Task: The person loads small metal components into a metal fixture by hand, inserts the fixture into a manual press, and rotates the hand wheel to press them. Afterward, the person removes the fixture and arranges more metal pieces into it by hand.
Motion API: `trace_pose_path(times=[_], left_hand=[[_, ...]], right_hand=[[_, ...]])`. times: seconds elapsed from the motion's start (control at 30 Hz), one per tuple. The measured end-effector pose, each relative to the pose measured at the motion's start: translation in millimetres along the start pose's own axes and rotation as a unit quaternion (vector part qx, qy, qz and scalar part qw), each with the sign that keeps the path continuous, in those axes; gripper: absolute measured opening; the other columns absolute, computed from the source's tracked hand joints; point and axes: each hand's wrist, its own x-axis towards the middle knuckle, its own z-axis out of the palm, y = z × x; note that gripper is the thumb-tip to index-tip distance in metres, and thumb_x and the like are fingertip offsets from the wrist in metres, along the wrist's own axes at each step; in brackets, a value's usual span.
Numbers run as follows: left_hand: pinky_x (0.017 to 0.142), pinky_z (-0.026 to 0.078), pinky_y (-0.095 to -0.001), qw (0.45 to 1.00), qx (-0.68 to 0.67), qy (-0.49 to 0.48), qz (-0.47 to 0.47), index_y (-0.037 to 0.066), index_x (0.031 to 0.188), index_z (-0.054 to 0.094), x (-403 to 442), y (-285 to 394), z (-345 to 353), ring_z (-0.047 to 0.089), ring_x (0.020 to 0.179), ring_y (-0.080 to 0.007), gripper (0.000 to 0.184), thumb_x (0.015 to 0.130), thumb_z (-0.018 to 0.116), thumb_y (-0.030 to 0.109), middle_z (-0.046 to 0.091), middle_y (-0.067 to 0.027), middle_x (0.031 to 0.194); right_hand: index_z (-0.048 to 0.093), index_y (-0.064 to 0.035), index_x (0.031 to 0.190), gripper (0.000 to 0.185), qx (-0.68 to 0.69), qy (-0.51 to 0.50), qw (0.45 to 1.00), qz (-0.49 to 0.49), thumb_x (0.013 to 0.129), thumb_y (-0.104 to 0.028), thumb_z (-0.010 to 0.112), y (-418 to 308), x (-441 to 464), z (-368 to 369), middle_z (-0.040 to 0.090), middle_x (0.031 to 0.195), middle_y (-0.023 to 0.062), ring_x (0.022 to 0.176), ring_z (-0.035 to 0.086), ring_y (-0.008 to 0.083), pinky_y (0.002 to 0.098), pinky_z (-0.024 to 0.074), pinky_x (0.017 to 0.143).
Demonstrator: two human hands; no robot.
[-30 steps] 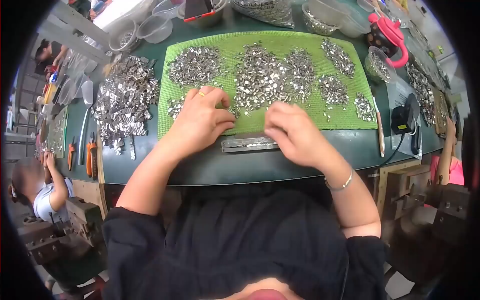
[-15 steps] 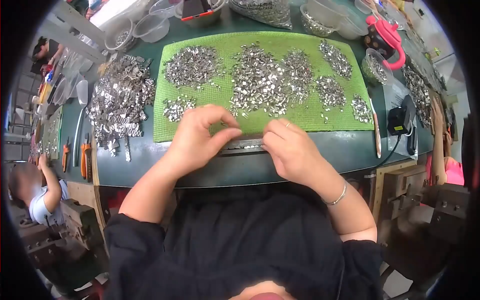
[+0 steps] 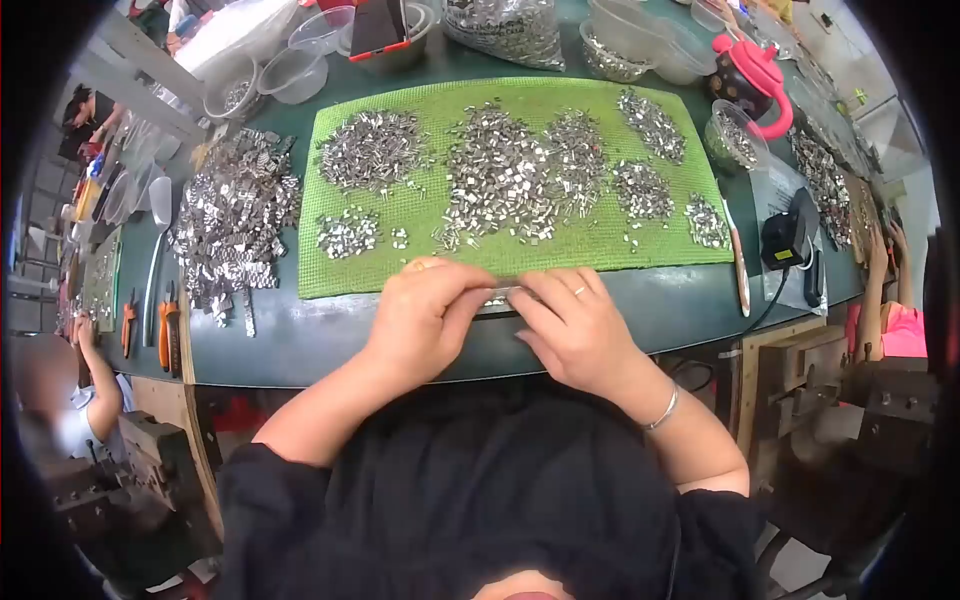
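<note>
A narrow metal strip (image 3: 498, 297) with small shiny pieces along it lies at the front edge of the green mat (image 3: 400, 270). My left hand (image 3: 425, 315) is closed at the strip's left part, thumb and forefinger pressed together there. At the strip's right part, my right hand (image 3: 575, 325) has its fingertips on it, closed around that end. Both hands cover much of the strip, and any tiny piece between the fingertips is hidden. Behind them, several heaps of small metal pieces (image 3: 510, 175) rest on the mat.
Left of the mat are a large pile of metal parts (image 3: 235, 215) and orange-handled pliers (image 3: 168, 335). Plastic bowls (image 3: 295, 75), a phone (image 3: 380, 28) and a pink-lidded teapot (image 3: 750, 80) stand behind. A black adapter (image 3: 785, 240) sits right. Other people's hands work at both sides.
My left hand has moved right and down from the mat onto the strip. My right hand remains at the strip, its fingers now lying along it. The camera view has shifted slightly.
</note>
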Motion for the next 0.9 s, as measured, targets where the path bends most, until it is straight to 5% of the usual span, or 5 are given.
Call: trace_pose_path(times=[0.1, 0.6, 0.8, 0.9], left_hand=[[0.074, 0.054, -0.0372, 1.000, -0.001, -0.019, 0.015, 0.001, 0.091, 0.068, -2.8, -3.5, 12.3, 0.069, 0.083, -0.0301, 0.009, 0.083, 0.069, -0.003, 0.072, -0.0116, 0.091], [0.076, 0.053, -0.0385, 0.977, 0.161, -0.020, 0.140, 0.003, 0.090, 0.070, -7.0, -0.6, 18.6, 0.068, 0.083, -0.0271, 0.015, 0.076, 0.073, 0.002, 0.071, -0.0089, 0.099], [0.071, 0.056, -0.0321, 0.990, -0.061, -0.038, -0.119, -0.002, 0.089, 0.072, 1.1, 6.6, 15.9, 0.072, 0.081, -0.0254, 0.010, 0.080, 0.075, -0.001, 0.074, -0.0125, 0.092], [0.075, 0.051, -0.0370, 0.984, 0.124, -0.011, 0.127, 0.004, 0.095, 0.072, -7.3, -6.3, 19.8, 0.068, 0.084, -0.0263, 0.019, 0.077, 0.076, 0.003, 0.072, -0.0091, 0.097]], right_hand=[[0.061, -0.0021, 0.123, 0.052, 0.028, 0.002, 0.999, 0.045, 0.076, -0.018, 0.077, 1.6, -10.4, -0.7, 0.060, 0.118, 0.0138, 0.106, 0.057, 0.0318, 0.0427, 0.0439, 0.092], [0.062, 0.0000, 0.119, 0.047, 0.114, 0.068, 0.986, 0.101, 0.075, -0.007, 0.078, 8.8, -17.6, 4.9, 0.064, 0.113, 0.0161, 0.102, 0.060, 0.0359, 0.0420, 0.0465, 0.092], [0.060, -0.0010, 0.120, 0.045, 0.117, 0.078, 0.986, 0.093, 0.079, -0.012, 0.074, 12.0, -20.3, 5.8, 0.062, 0.115, 0.0150, 0.105, 0.058, 0.0345, 0.0425, 0.0446, 0.094], [0.063, 0.0003, 0.117, 0.042, 0.148, 0.081, 0.979, 0.115, 0.078, -0.008, 0.076, 10.4, -20.0, 2.3, 0.066, 0.113, 0.0171, 0.105, 0.062, 0.0358, 0.0415, 0.0470, 0.095]])
